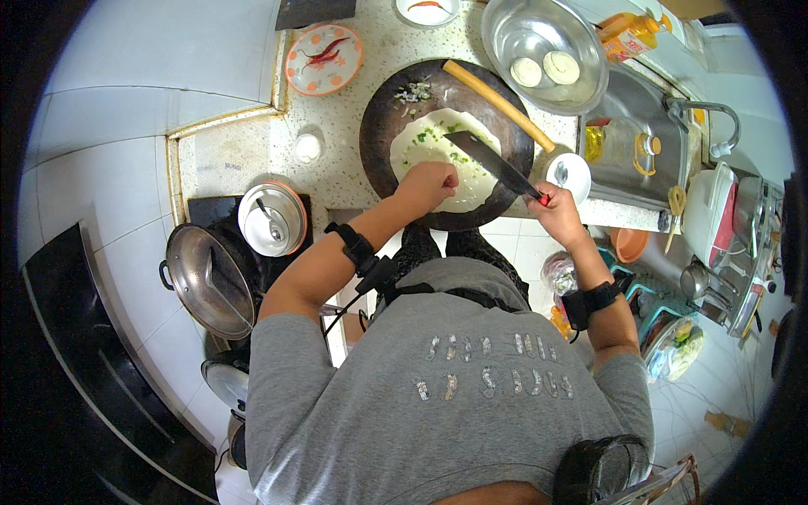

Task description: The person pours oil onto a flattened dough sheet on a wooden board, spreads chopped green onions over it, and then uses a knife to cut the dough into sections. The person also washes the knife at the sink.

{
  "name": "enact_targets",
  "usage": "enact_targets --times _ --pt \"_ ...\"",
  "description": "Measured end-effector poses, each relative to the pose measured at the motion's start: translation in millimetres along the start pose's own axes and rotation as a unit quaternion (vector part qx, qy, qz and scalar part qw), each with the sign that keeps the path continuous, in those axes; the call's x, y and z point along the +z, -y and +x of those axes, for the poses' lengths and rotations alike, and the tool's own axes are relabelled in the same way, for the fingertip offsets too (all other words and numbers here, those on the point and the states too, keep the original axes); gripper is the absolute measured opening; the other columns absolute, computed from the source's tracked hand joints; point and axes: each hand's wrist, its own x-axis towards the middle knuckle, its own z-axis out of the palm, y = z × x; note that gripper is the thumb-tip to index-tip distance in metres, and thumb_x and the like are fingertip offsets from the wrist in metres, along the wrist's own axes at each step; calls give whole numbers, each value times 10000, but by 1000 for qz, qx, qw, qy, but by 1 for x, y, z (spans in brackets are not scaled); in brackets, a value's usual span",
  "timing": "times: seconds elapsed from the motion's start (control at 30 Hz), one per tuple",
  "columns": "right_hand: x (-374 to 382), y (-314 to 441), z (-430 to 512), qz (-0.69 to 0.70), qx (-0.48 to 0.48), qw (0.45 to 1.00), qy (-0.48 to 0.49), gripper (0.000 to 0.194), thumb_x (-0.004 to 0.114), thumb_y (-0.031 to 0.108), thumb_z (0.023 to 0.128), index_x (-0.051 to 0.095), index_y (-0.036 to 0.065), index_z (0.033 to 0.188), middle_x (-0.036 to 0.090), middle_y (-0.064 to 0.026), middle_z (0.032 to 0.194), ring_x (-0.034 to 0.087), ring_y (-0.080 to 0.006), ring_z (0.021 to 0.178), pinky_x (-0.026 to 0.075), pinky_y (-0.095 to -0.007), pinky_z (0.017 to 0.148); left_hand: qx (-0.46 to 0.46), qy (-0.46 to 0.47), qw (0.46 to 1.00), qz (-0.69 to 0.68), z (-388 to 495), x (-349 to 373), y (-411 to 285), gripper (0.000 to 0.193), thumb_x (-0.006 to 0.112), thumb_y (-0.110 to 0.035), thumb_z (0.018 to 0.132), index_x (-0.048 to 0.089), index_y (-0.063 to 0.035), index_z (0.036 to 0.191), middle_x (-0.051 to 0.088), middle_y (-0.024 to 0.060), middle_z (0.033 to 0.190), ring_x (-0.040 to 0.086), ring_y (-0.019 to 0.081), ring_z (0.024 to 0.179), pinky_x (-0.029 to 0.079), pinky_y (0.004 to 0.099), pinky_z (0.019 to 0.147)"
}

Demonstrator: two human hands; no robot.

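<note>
My right hand (pixel 557 211) grips the red handle of a dark-bladed kitchen knife (pixel 492 161). Its blade points up and left over a thin sheet of rolled-out dough (pixel 464 196) scattered with chopped green onion. With fingers curled in, my left hand (pixel 432 183) is over the dough's lower left part; I see nothing in its fingers. Under the dough is a round dark wooden board (pixel 379 126). A small heap of chopped onion (pixel 413 93) lies near its far edge. Across the board's upper right rests a wooden rolling pin (pixel 499 104).
A steel bowl (pixel 499 38) holds two dough coils (pixel 544 69). A white bowl with a spoon (pixel 577 183) stands right, beside the sink (pixel 669 145) with an oil bottle (pixel 622 146). Left are a chilli plate (pixel 315 79), a small white cup (pixel 308 148) and a wok (pixel 208 284).
</note>
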Motion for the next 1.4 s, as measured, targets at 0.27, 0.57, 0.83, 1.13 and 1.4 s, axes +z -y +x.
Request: enact_targets --times 0.27,0.57,0.83,1.13,1.4 --pt "2 2 10 35 19 999 -16 105 686 81 882 645 2 827 442 50 616 374 -47 598 335 -266 514 26 -222 975 2 10 -50 17 100 693 -76 823 647 -27 898 641 138 876 637 316 810 520 406 751" --pt "-13 35 49 160 149 975 45 206 655 197 947 582 81 793 535 15 571 438 -69 423 331 -251 406 -159 -244 955 53 66 -102 56 457 747 -113 790 555 22 1182 567 180 1115 610 336 993 515 425 872" --pt "-17 63 54 166 201 964 63 187 648 215 946 591 66 849 552 -5 580 422 -78 390 314 -255 359 -155 -181 962 131 57 -112 24 420 788 -169 805 516 -19 1087 560 156 1034 593 357 1003 505 465 866" --pt "-20 72 54 77 140 987 -6 226 640 179 947 590 24 790 503 14 589 486 -83 541 393 -263 535 58 -233 957 163 81 -101 34 163 691 -132 809 598 -55 918 592 102 996 579 307 1018 482 430 824" --pt "-23 70 49 135 145 980 -27 211 646 166 943 590 31 791 511 19 590 476 -71 531 367 -255 509 268 -183 891 316 98 -99 34 161 613 -102 774 680 -62 916 620 84 1020 584 278 1031 461 403 943"
